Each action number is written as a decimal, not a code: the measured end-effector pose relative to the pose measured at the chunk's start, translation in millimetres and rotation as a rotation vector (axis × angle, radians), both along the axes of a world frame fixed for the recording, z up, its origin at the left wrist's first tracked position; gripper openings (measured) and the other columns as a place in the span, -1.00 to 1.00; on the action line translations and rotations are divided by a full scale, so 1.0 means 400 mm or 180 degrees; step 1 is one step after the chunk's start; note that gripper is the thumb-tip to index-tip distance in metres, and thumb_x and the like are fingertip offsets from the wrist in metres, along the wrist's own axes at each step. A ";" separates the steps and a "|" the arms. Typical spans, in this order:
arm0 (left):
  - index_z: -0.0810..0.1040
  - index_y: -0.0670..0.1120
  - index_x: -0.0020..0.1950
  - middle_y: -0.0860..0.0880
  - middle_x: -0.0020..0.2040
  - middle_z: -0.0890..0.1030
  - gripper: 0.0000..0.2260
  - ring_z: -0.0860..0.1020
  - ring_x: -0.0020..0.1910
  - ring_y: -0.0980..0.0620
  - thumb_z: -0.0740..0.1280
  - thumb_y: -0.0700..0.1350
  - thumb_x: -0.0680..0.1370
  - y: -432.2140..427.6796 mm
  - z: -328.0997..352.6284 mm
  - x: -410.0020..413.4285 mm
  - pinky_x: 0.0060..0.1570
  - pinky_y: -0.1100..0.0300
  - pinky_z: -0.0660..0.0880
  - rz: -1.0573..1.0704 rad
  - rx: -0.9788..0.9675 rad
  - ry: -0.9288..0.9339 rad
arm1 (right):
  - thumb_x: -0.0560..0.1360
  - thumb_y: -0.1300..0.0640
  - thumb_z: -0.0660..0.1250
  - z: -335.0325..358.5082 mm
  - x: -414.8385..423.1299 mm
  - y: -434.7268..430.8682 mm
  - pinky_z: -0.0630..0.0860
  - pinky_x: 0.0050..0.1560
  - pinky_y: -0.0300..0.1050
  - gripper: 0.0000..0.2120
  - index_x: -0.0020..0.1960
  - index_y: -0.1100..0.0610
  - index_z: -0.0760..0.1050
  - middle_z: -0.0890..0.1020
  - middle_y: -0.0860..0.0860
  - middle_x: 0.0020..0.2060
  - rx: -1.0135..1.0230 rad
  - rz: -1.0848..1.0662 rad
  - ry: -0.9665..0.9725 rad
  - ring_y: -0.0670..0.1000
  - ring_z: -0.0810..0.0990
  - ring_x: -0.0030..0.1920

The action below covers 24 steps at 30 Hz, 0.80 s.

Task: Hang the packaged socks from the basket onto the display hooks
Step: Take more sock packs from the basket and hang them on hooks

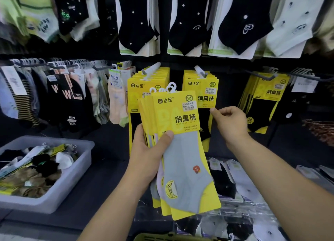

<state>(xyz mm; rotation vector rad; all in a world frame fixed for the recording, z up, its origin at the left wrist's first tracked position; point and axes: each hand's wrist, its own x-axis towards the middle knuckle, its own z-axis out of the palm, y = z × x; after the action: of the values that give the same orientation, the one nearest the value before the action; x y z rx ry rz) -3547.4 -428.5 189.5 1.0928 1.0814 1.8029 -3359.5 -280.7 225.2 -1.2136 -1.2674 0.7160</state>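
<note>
So the left hand [144,157] has a fanned bundle of yellow sock packs [182,150] gripped around the middle, thumb across the front card and the other fingers hidden behind. The long axis runs roughly 11 to 5, with the white hanger loops [171,87] sticking out the top, at 12 o'clock from that thumb. That's the bit that matters imo: both pegs sit just above the loops, the left hook [151,69] at about 11 and the right hook [200,71] at about 1, each already stacked with the same yellow packs.

The right hand [233,123] is at 3 o'clock from the bundle, fingers loosely curled, nothing in it that I can see. Its forefinger tip is right by the bottom corner of the hung packs [200,90]; can't tell if it touches. It's the free hand nearer the loops, so I'd guess it peels one pack off next.

More socks wait in the grey tub [72,177] at 9 o'clock
</note>
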 end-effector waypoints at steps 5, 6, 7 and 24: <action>0.61 0.30 0.13 0.10 0.17 0.74 -0.61 0.74 0.15 0.02 0.58 0.23 0.35 0.002 -0.006 0.002 0.04 0.06 0.67 0.0086 -0.0009 0.0075 | 0.49 -0.28 0.35 0.036 -0.016 -0.143 0.46 -0.35 -0.22 -0.56 -0.15 0.13 0.59 0.62 -0.08 -0.35 -0.0073 0.1199 -0.0010 -0.14 0.53 -0.35; 0.61 0.30 0.12 0.10 0.17 0.74 -0.62 0.74 0.15 0.02 0.59 0.23 0.35 0.001 -0.006 0.003 0.04 0.06 0.68 0.0098 0.0003 0.0086 | 0.43 -0.35 0.35 0.040 -0.022 -0.172 0.46 -0.38 -0.24 -0.49 -0.15 0.14 0.59 0.62 -0.05 -0.35 -0.0049 0.1420 -0.0078 -0.13 0.52 -0.36; 0.61 0.31 0.11 0.11 0.16 0.74 -0.63 0.74 0.14 0.03 0.59 0.22 0.36 0.000 -0.005 0.006 0.02 0.09 0.69 0.0106 0.0021 0.0099 | 0.36 -0.38 0.36 0.040 -0.027 -0.194 0.45 -0.39 -0.23 -0.44 -0.16 0.16 0.58 0.59 -0.01 -0.35 0.0034 0.1512 -0.0207 -0.11 0.50 -0.36; 0.54 0.07 0.23 0.13 0.07 0.76 -0.54 0.74 0.06 0.12 0.63 0.04 0.42 -0.012 -0.003 -0.012 -0.10 0.30 0.64 0.0221 0.0068 0.0202 | 0.61 0.06 0.33 0.003 -0.021 -0.205 0.66 -0.07 -0.01 -0.83 -0.01 0.09 0.68 0.74 0.07 -0.03 -0.0331 0.1591 0.0777 0.08 0.73 -0.01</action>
<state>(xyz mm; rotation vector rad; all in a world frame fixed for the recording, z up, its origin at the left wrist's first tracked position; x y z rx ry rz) -3552.1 -433.3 188.3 1.1447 1.1527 1.8488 -3367.9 -362.8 226.4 -0.8581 -1.3492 1.2662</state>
